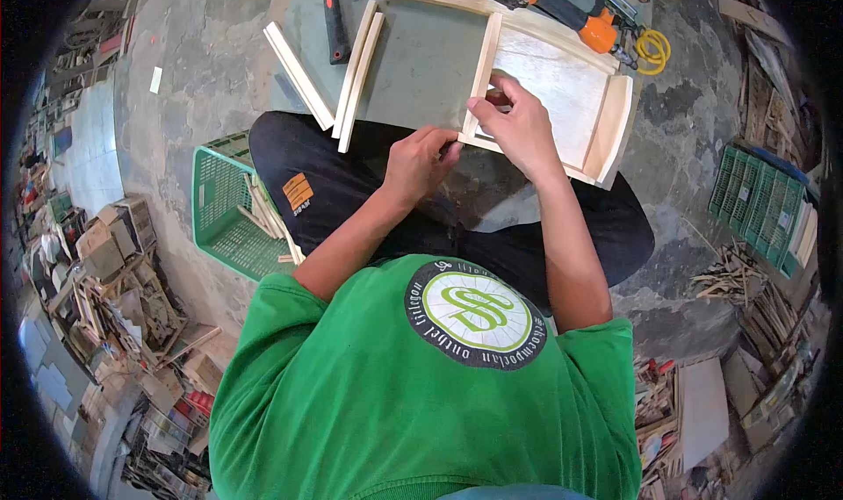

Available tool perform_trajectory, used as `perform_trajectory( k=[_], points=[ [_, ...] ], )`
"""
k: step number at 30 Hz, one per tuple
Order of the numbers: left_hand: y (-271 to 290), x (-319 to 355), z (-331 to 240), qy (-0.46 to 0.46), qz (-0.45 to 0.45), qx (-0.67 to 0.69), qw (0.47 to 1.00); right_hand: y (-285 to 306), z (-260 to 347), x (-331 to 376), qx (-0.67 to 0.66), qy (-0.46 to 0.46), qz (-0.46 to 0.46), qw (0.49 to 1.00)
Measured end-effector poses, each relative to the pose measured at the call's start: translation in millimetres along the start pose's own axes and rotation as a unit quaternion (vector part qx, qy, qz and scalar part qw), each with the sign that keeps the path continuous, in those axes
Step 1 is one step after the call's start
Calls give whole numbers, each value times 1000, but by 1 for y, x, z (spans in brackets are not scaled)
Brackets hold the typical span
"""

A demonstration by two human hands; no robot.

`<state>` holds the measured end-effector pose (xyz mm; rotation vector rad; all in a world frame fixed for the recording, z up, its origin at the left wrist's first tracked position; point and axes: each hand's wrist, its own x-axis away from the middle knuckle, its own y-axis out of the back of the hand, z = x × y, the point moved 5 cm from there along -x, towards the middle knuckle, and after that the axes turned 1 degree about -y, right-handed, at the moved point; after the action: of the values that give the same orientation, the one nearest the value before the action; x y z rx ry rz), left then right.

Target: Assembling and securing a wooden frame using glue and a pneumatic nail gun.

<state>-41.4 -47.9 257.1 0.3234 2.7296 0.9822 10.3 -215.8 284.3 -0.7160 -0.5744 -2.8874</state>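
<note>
In front of me lies a pale wooden frame [620, 122] with a light flat panel [562, 83] inside its right part. A wooden crosspiece [485, 61] runs along the panel's left side. My right hand [522, 129] grips this crosspiece near its close end, thumb on the left and fingers curled over the panel. At the frame's near edge, my left hand [419, 161] pinches the corner where the crosspiece meets the near rail; its fingertips are partly hidden. Loose wooden strips [359, 79] lie left of the frame, with another strip pair [299, 74] farther left.
An orange and black nail gun [562, 8] rests at the frame's far side, near a coiled yellow hose [652, 52]. A black and orange handled tool [335, 24] lies far left on the grey work surface [421, 70]. Green crates [219, 201] and wood scraps [738, 276] surround me.
</note>
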Motion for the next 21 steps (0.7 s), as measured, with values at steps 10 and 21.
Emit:
perform_trajectory(
  k=[10, 21],
  points=[
    [1, -1, 2, 4, 2, 15, 1000, -7, -1, -3, -61, -13, 13, 998],
    [-3, 1, 4, 34, -22, 35, 999, -2, 13, -2, 44, 45, -42, 997]
  ],
)
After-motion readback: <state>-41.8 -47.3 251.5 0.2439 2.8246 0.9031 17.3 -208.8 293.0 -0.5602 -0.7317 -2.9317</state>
